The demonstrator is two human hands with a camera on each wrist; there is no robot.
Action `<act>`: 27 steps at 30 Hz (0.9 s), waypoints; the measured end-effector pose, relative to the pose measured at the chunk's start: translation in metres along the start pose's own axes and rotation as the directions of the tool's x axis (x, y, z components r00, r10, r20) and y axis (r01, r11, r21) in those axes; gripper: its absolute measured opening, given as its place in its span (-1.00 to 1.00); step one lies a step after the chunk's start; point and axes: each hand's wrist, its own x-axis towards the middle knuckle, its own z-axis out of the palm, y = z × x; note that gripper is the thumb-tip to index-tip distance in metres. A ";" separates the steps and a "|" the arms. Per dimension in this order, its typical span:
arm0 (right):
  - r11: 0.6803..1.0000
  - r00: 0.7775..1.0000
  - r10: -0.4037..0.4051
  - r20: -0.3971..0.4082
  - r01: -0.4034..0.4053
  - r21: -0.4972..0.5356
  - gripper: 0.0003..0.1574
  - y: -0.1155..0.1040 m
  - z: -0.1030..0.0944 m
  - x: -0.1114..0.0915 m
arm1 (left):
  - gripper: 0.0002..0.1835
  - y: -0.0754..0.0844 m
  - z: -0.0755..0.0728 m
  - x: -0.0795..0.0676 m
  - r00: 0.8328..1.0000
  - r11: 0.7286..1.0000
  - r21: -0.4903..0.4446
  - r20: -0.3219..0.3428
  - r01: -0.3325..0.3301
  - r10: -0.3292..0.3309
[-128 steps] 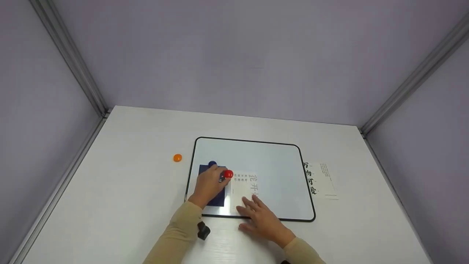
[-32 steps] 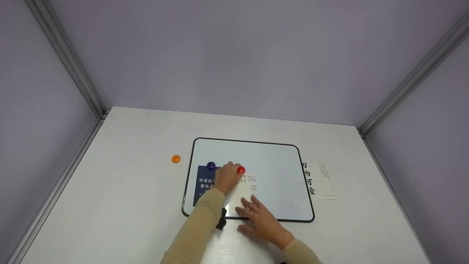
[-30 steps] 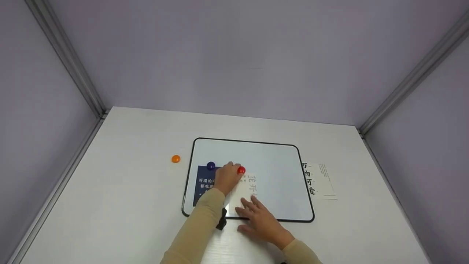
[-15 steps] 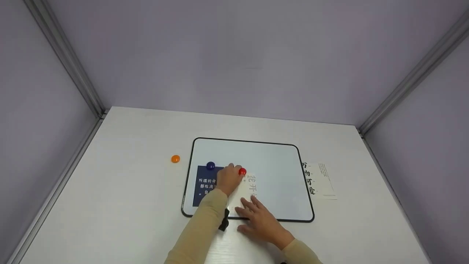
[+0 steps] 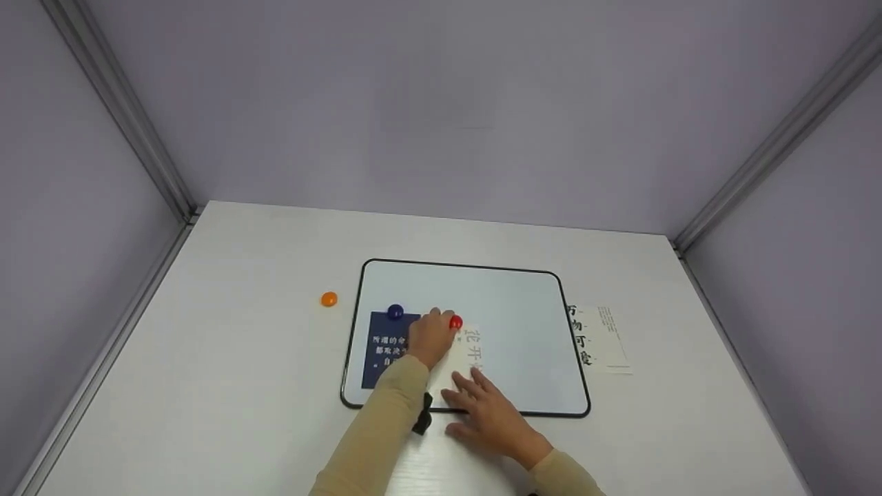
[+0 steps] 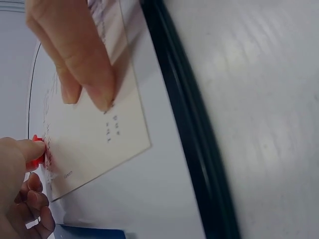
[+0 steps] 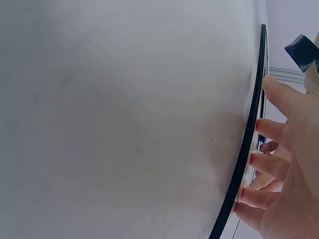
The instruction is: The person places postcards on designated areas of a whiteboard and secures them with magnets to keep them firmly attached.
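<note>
On whiteboard (image 5: 520,337): blue card (image 5: 386,348) lying under blue magnet (image 5: 395,312), seemingly done.
Cream card (image 5: 448,365): left hand (image 5: 430,339) pinching red magnet (image 5: 455,322) atop; right hand (image 5: 495,416) touching, fingers spread.
Off-board: orange magnet (image 5: 329,299), third card (image 5: 608,344) apparently waiting.

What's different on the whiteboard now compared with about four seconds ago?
The left hand has moved right, still pinching the red button, now at the cream card's far edge. This leaves more of the navy card showing. The right hand on the cream card, the blue button and the orange button stayed put.
</note>
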 end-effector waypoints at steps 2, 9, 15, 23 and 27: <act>1.000 1.000 0.000 0.000 0.000 -0.005 -0.33 0.000 0.000 0.000 | -0.68 0.000 0.000 0.000 1.000 1.000 -0.008 0.000 0.005 -0.005; 1.000 1.000 -0.001 0.005 0.001 -0.010 -0.32 0.002 0.001 -0.001 | -0.63 0.000 0.001 0.000 1.000 0.998 -0.056 0.006 0.017 -0.017; 0.999 0.999 -0.018 -0.033 0.016 -0.039 -0.32 0.002 0.005 -0.002 | -0.68 -0.008 0.012 -0.001 0.991 0.997 -0.026 -0.112 -0.075 0.072; 1.000 1.000 0.000 -0.022 0.000 -0.019 -0.32 0.000 0.003 -0.002 | -0.68 -0.004 -0.010 -0.006 0.996 0.997 -0.045 -0.065 -0.062 0.059; 1.000 1.000 0.000 -0.014 0.000 -0.021 -0.32 0.000 0.002 -0.001 | -0.68 -0.002 -0.019 -0.009 0.996 0.996 -0.045 -0.049 -0.072 0.070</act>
